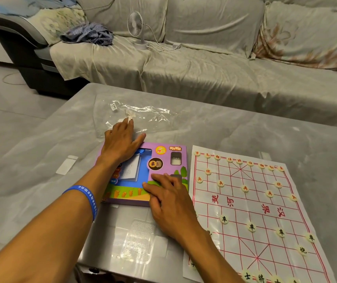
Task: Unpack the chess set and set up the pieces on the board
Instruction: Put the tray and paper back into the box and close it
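Observation:
A purple and blue chess set box (pixel 164 154) lies flat on the grey table, left of the paper board (pixel 251 209). The board has red lines and carries several round cream pieces: red-lettered ones along its far rows, such as one (pixel 245 188), and black-lettered ones nearer me, such as one (pixel 251 227). My left hand (pixel 120 139) rests flat across the box's far left corner, fingertips reaching a white scrap on the clear plastic bag (pixel 143 115). My right hand (pixel 167 199) lies palm down on the box's near right corner. Neither hand grips anything.
A clear plastic tray (pixel 139 242) lies on the table near its front edge, below the box. A white strip (pixel 66 164) sits to the left. Behind the table stands a covered sofa with a small white fan (pixel 138 27) and a striped cloth (pixel 88 34).

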{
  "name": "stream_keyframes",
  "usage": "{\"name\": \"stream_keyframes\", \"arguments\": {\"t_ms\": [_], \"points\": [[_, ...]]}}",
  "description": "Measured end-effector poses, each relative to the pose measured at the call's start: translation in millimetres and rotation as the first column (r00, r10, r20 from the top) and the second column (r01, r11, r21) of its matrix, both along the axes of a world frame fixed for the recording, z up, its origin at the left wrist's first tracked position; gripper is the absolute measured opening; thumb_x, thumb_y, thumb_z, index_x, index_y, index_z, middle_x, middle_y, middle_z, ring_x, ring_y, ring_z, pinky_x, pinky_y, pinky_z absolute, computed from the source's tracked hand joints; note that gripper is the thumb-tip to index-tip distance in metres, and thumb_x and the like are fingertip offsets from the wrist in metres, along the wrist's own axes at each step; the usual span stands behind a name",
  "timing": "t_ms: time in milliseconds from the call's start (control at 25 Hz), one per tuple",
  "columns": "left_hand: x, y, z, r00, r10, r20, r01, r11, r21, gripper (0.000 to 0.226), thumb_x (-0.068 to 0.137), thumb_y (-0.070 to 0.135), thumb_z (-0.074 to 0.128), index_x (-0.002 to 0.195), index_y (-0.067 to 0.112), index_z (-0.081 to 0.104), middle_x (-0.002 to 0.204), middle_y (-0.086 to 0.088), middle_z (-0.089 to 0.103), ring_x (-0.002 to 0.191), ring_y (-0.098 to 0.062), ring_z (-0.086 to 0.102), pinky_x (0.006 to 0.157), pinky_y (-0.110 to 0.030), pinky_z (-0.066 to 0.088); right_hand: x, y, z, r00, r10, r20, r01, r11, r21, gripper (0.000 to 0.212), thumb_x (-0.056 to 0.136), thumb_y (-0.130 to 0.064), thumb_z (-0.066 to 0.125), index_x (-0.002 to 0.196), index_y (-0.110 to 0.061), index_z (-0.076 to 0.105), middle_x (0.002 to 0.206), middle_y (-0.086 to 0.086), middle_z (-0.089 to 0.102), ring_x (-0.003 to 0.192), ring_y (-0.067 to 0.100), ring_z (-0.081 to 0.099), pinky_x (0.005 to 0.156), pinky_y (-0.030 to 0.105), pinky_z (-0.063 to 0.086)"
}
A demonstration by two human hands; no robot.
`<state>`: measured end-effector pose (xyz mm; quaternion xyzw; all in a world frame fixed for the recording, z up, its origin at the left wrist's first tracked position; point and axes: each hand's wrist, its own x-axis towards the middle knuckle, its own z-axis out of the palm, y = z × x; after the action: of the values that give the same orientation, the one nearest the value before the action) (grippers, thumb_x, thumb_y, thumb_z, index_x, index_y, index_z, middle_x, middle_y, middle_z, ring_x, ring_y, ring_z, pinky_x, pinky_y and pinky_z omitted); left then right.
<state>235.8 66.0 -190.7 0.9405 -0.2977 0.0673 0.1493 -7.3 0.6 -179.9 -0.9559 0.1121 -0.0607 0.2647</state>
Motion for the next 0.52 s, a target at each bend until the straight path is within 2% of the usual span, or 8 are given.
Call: {"name": "stream_keyframes", "arguments": {"t_ms": [160, 280, 360, 440, 520], "points": [[-10.1, 1.6, 1.3, 0.993, -0.009, 0.116, 0.024, 0.992, -0.123, 0.067, 0.094, 0.048, 0.045, 0.148, 0.012, 0.026, 0.153, -0.009, 0.029, 0.137, -0.029, 0.029, 0.108, -0.047, 0.026, 0.1, 0.5, -0.5, 1.000, -0.006, 0.004, 0.006, 1.000, 0.007, 0.039, 0.098, -0.035, 0.036, 0.133, -0.037, 0.052, 0.148, -0.016, 0.036, 0.137, 0.008, 0.021, 0.112, 0.026, 0.022], [-16.8, 3.7, 2.0, 0.997, -0.016, 0.075, 0.025, 0.993, -0.117, 0.064, 0.094, 0.051, 0.041, 0.148, 0.019, 0.028, 0.153, -0.008, 0.029, 0.138, -0.029, 0.027, 0.109, -0.048, 0.023, 0.0, 1.1, -1.3, 1.000, -0.003, -0.009, 0.003, 1.000, 0.000, 0.044, 0.095, -0.039, 0.030, 0.134, -0.038, 0.051, 0.148, -0.017, 0.035, 0.137, 0.007, 0.020, 0.113, 0.027, 0.022], [-17.7, 4.3, 2.7, 1.000, -0.012, -0.013, 0.012, 0.999, -0.041, 0.061, 0.092, 0.060, 0.031, 0.145, 0.030, 0.034, 0.155, -0.006, 0.025, 0.141, -0.029, 0.023, 0.111, -0.051, 0.018, -0.1, -0.3, -0.8, 1.000, 0.001, -0.015, -0.001, 1.000, -0.003, 0.042, 0.097, -0.038, 0.031, 0.134, -0.037, 0.050, 0.149, -0.016, 0.034, 0.137, 0.007, 0.020, 0.113, 0.027, 0.021], [-17.7, 3.2, 3.4, 0.995, 0.027, -0.098, -0.017, 0.995, 0.100, 0.058, 0.092, 0.067, 0.024, 0.138, 0.038, 0.043, 0.155, -0.005, 0.023, 0.142, -0.029, 0.019, 0.112, -0.053, 0.010, -0.4, -1.0, 0.0, 1.000, 0.007, -0.019, -0.008, 1.000, -0.006, 0.039, 0.099, -0.036, 0.034, 0.135, -0.038, 0.049, 0.149, -0.016, 0.033, 0.138, 0.007, 0.018, 0.113, 0.027, 0.019], [-16.7, 1.1, 6.1, 0.989, 0.062, -0.135, -0.037, 0.983, 0.183, 0.059, 0.091, 0.071, 0.019, 0.131, 0.042, 0.051, 0.152, -0.007, 0.027, 0.141, -0.030, 0.021, 0.111, -0.054, 0.008, -0.3, -1.8, -0.4, 1.000, 0.007, -0.018, -0.007, 1.000, -0.004, 0.038, 0.100, -0.036, 0.036, 0.135, -0.038, 0.049, 0.150, -0.016, 0.033, 0.138, 0.007, 0.018, 0.114, 0.027, 0.019]]}}
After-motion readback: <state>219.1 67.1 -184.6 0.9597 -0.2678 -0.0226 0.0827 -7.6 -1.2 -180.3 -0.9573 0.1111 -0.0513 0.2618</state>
